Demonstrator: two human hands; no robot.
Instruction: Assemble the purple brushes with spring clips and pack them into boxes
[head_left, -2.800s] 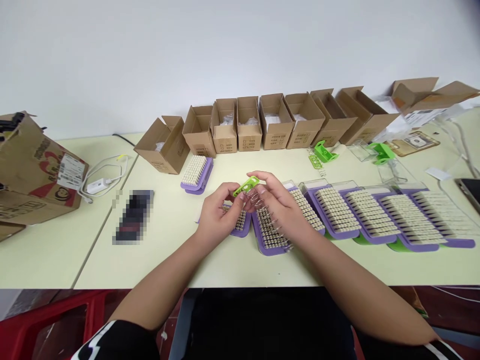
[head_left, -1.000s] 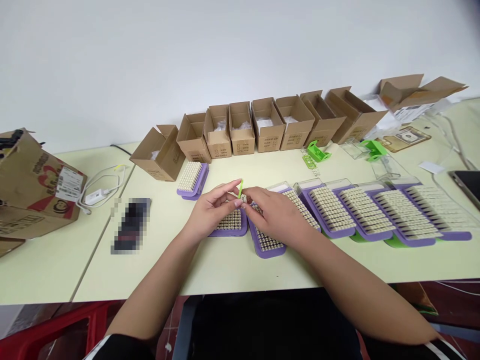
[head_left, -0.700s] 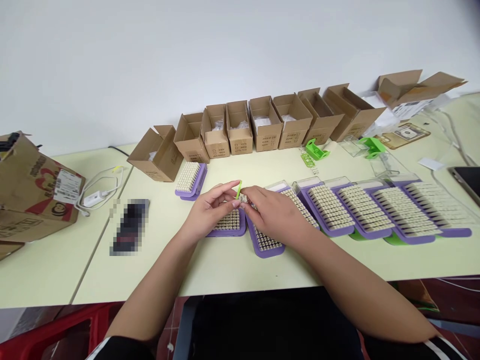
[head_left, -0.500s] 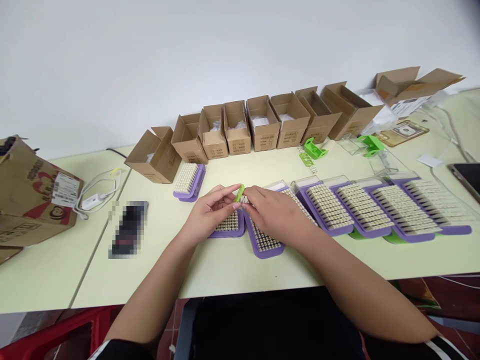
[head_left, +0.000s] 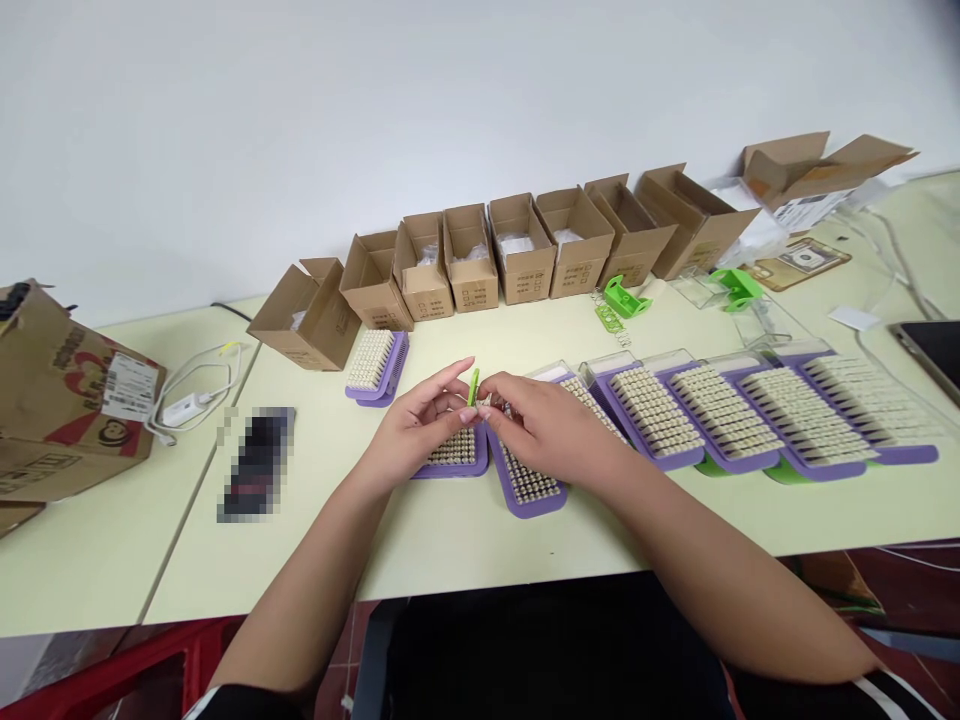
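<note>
A small flat green plastic plate (head_left: 474, 386) stands on edge between my hands. My left hand (head_left: 412, 425) pinches it low with the thumb, its index finger raised clear of the top. My right hand (head_left: 544, 412) has its thumb and fingertips closed at the plate's right side, where thin wire-like bits show; exactly what they grip is too small to make out. Beneath the left fingers lies a purple rack (head_left: 469, 470) filled with rows of pale pegs. Another purple rack (head_left: 541, 505) sits under my right hand, partly covered by it.
Several more peg-filled purple racks (head_left: 682, 458) line the right side, and one rack (head_left: 373, 362) stands at back left. Open cardboard boxes (head_left: 476, 285) run along the wall. Green brackets (head_left: 626, 298), a green plate with springs (head_left: 610, 319), a blurred-out dark object (head_left: 259, 465) and cables (head_left: 199, 385) lie around.
My left index finger has lifted off the green plate's top. The plate has turned more edge-on, and my right fingers have shifted slightly around its right side.
</note>
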